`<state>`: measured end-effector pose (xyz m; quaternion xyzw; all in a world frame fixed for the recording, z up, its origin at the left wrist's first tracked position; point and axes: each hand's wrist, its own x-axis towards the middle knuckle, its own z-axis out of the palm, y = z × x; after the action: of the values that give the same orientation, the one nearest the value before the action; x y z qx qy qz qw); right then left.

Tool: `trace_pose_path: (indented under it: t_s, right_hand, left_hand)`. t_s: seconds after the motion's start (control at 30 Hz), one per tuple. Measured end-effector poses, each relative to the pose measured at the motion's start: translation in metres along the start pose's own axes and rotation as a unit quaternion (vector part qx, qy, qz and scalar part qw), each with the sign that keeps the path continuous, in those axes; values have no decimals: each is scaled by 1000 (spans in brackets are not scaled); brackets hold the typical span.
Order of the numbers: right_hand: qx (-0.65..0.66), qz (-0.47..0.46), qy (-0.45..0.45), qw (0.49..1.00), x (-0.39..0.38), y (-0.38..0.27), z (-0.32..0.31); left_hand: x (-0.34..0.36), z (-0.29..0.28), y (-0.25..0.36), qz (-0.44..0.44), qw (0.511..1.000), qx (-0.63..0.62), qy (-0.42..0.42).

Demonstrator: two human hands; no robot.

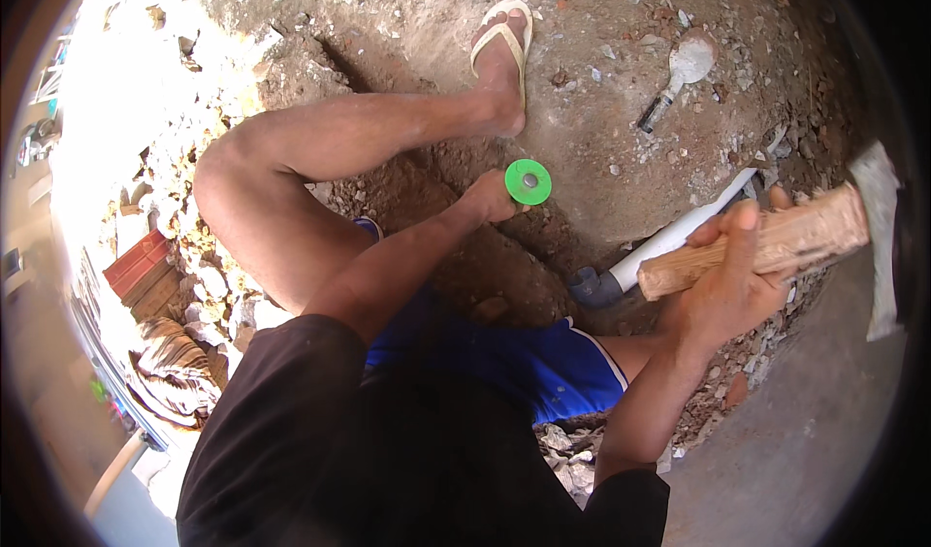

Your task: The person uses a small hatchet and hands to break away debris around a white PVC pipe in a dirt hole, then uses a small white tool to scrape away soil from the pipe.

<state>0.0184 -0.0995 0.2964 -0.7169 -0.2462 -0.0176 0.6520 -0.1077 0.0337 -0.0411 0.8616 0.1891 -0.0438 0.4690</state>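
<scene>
My left hand (495,198) is closed on a chisel with a round green hand guard (529,193) and a metal striking end, held over the dug, broken earth. My right hand (732,280) grips a rough wooden handle (815,227) with a flattened grey metal head (881,285) at its far end, out at the right. Beneath that tool a white pipe (669,227) with a grey elbow (592,285) lies in the trench. The chisel's lower part is hidden under the guard and hand.
A scoop-like tool (690,62) crusted white lies on the dirt (601,120). My sandalled foot (499,67) rests at the top. Red bricks (136,266), striped cloth (175,368) and rubble (208,280) are at the left. A smooth grey surface (776,431) runs along the lower right.
</scene>
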Motion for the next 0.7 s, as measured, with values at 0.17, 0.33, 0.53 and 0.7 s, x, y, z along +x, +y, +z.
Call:
trace_pose_path:
  t_s: [0.17,0.33,0.53,0.7]
  right_hand:
    - [-147,21,-50,988,-56,72,12]
    - [-269,365,-351,819,-124,167,2]
    - [15,227,-117,967,-38,48,40]
    - [-170,-34,-1,985,-71,106,39]
  left_hand:
    - [0,13,-12,-34,999,-17,9]
    - [-13,20,-20,-52,992,-107,42]
    - [-15,26,-38,-28,993,-105,45]
    - [-9,25,-28,-41,996,-78,3]
